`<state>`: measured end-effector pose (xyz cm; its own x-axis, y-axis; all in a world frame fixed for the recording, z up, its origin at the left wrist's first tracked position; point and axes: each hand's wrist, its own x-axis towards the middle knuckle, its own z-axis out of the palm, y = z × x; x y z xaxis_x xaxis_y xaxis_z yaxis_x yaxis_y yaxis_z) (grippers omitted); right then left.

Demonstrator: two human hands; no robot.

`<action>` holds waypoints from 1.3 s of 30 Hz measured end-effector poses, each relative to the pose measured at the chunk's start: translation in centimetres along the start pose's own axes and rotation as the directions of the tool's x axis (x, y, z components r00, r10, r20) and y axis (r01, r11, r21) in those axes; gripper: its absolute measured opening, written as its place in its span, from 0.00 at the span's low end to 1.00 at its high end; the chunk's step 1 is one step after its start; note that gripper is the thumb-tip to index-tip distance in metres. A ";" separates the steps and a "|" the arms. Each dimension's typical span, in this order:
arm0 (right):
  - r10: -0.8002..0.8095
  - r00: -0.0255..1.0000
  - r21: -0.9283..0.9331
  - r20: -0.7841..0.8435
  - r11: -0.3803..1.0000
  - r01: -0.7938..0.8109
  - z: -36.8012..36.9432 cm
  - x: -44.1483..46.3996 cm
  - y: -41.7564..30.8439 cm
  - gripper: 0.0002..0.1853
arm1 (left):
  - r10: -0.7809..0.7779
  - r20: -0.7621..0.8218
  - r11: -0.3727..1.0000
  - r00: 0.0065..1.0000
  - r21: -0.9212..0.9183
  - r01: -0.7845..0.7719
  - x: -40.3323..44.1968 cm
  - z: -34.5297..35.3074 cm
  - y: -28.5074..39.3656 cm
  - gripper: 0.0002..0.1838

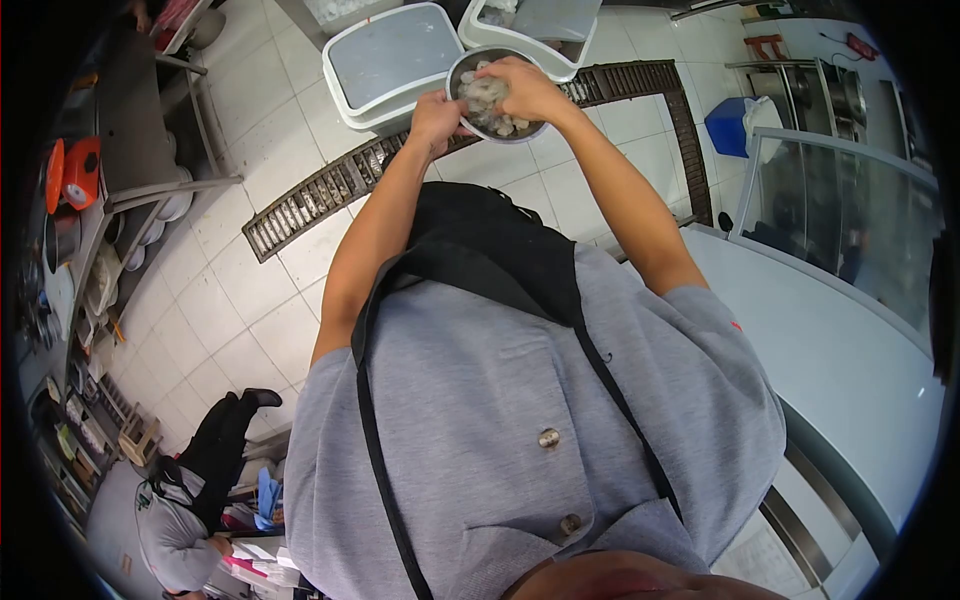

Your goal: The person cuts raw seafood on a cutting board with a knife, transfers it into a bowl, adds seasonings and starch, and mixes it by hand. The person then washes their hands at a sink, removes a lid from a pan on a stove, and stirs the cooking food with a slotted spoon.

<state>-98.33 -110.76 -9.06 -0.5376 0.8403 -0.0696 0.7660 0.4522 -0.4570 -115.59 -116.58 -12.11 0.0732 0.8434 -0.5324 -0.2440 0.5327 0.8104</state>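
Note:
A round metal bowl holding pale, greyish, wet-looking pieces is at the top centre. My left hand grips the bowl's left rim, thumb at the edge. Inside the bowl, my right hand has its fingers bent down among the pale pieces; its fingertips are partly hidden, and whether they pinch any piece is unclear. Just left of the bowl stands a white bin with a grey lid. Behind the bowl on the right is another white container with a clear, partly open top.
A floor drain grate crosses the tiled floor. Metal shelving with pans lines the left. A white-topped counter with a glass case stands right, near a blue bin. Another person is at lower left.

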 end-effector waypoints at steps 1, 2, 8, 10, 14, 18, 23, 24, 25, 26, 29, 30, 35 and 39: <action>-0.058 0.998 0.039 0.021 0.998 0.057 -0.3 -0.3 -0.3 0.32 | 0.000 -0.001 1.000 1.000 -0.002 0.000 0.0 -0.1 -0.1 0.07; -0.057 0.997 -0.119 -0.052 0.992 0.051 -0.2 -0.6 -1.0 0.36 | 0.023 0.013 1.000 1.000 -0.003 -0.023 0.3 -0.3 -0.4 0.07; 0.266 0.961 -0.118 -0.075 0.955 -0.273 1.8 0.2 -3.7 0.26 | 0.053 0.011 0.998 0.999 -0.033 -0.053 0.3 -0.2 -1.3 0.07; 0.145 0.973 -0.146 -0.178 0.974 -0.172 2.0 0.0 -3.5 0.20 | 0.033 -0.004 0.998 0.999 -0.050 -0.034 -0.3 -0.4 -1.1 0.06; 0.013 0.998 -0.025 0.057 1.000 -0.011 0.3 0.2 -3.3 0.25 | 0.052 -0.033 0.995 0.998 -0.085 -0.055 -0.6 -1.3 -1.0 0.06; 0.148 0.982 -0.212 0.117 0.970 -0.121 0.5 0.4 -3.8 0.37 | 0.070 -0.059 0.994 0.996 -0.081 -0.075 -0.9 -1.6 -1.3 0.07; 0.219 0.975 -0.110 0.027 0.971 -0.214 2.2 2.1 -3.9 0.31 | 0.042 -0.050 0.992 0.998 -0.115 -0.048 -0.8 -2.5 -1.6 0.08; 0.165 0.986 -0.103 0.002 0.981 -0.163 1.3 2.2 -4.3 0.28 | 0.047 -0.049 0.991 0.998 -0.123 -0.053 -0.4 -2.9 -2.2 0.08; 0.104 0.994 -0.097 -0.024 0.990 -0.106 0.6 2.5 -4.9 0.26 | 0.046 -0.059 0.989 0.997 -0.135 -0.053 0.1 -3.2 -2.6 0.08; -0.029 0.999 -0.048 -0.032 0.998 0.028 0.2 3.0 -5.1 0.26 | 0.048 -0.079 0.988 0.996 -0.142 -0.059 -0.1 -3.4 -2.3 0.08; 0.031 0.981 0.130 0.193 0.990 -0.057 -2.3 3.6 -5.5 0.28 | 0.043 -0.142 0.979 0.989 -0.192 -0.070 -0.4 -3.8 -1.8 0.08; 0.009 0.971 0.089 0.237 0.996 -0.031 -2.8 4.0 -5.5 0.32 | 0.064 -0.160 0.980 0.985 -0.179 -0.093 -0.3 -4.1 -1.6 0.08; 0.063 0.979 -0.276 0.194 0.961 -0.007 2.7 6.3 -5.4 0.40 | 0.103 -0.226 0.981 0.969 -0.140 -0.137 0.4 -5.2 -0.9 0.08; -0.012 0.981 -0.071 0.196 0.997 0.026 4.2 10.3 -7.0 0.27 | 0.052 -0.323 0.944 0.945 -0.294 -0.152 2.2 -8.3 -1.1 0.07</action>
<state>-110.68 -106.56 -10.30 -0.6051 0.7601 -0.2368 0.7748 0.4939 -0.3946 -123.15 -115.94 -16.20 -0.2557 0.8020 -0.5399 -0.5257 0.3534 0.7738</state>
